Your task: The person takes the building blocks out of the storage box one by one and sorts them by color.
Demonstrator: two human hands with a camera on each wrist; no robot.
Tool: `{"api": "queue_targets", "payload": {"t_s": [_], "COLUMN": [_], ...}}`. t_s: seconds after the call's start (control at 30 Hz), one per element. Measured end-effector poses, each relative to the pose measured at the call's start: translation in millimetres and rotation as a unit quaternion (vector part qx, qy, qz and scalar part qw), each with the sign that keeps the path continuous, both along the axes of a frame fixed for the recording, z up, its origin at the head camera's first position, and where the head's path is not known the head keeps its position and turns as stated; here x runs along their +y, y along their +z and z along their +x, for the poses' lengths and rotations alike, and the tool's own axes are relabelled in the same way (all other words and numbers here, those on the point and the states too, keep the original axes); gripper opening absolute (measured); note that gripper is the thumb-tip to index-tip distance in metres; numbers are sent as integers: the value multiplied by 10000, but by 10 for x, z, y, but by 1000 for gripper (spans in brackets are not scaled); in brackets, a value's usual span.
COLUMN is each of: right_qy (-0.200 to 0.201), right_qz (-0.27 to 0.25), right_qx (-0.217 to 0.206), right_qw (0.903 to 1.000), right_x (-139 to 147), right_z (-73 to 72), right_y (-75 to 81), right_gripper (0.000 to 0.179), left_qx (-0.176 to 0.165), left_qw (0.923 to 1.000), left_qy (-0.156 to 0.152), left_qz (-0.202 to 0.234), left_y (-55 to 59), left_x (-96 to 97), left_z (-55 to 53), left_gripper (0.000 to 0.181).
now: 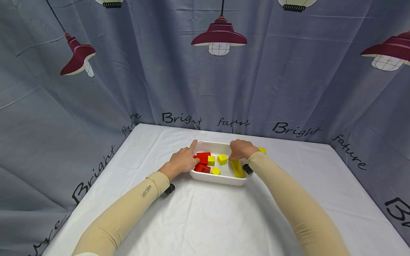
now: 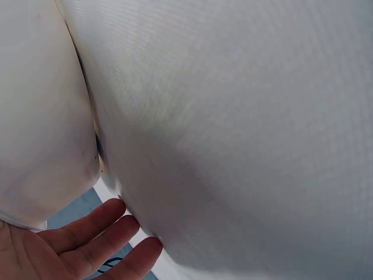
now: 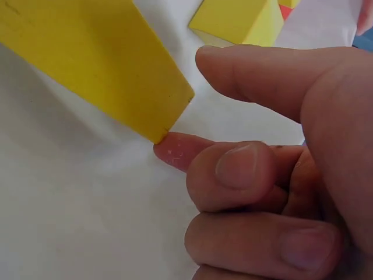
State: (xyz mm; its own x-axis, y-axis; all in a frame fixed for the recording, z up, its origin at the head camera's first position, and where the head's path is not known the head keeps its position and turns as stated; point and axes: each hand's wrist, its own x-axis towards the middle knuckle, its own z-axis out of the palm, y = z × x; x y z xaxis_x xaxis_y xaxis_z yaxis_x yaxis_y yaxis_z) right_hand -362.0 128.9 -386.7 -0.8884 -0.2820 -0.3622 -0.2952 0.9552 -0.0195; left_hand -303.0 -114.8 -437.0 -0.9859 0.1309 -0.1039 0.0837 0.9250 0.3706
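Left hand (image 1: 183, 160) on tray (image 1: 217, 178), white cloth (image 1: 198, 217), curtain (image 1: 256, 81)

Head view: grey curtain (image 1: 205, 89) bears black script (image 1: 182, 118) "Bright fature", repeated at left, centre and right; lower-right repeat cut by frame edge. Left sleeve (image 1: 125, 212), lower left: "Let'sSlim". Left wrist view, bottom left: dark script fragment (image 2: 111, 264), illegible.

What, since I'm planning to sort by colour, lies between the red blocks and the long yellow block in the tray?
Three small yellow blocks and some bare floor of the white tray; the head view shows this.
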Motion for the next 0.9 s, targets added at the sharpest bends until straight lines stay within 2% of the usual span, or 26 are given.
{"api": "queue_targets", "payload": {"t_s": [0.23,0.63,0.9], "right_qy": [-148,-191,-152], "right_qz": [85,-69,-102], "right_qx": [-67,-162,-73], "right_qw": [9998,9997,9998], "right_x": [16,29,23], "right_z": [3,-27,-5], "right_y": [2,-31,8], "right_gripper": [37,36,35], "left_qx": [42,23,-3], "left_qw": [10000,10000,10000], "left_qy": [-2,23,48], "left_qz": [39,-13,-11], "left_y": [11,2,-5], "left_x": [10,15,18], "left_z": [-1,5,6], "left_gripper": [79,79,79]}}
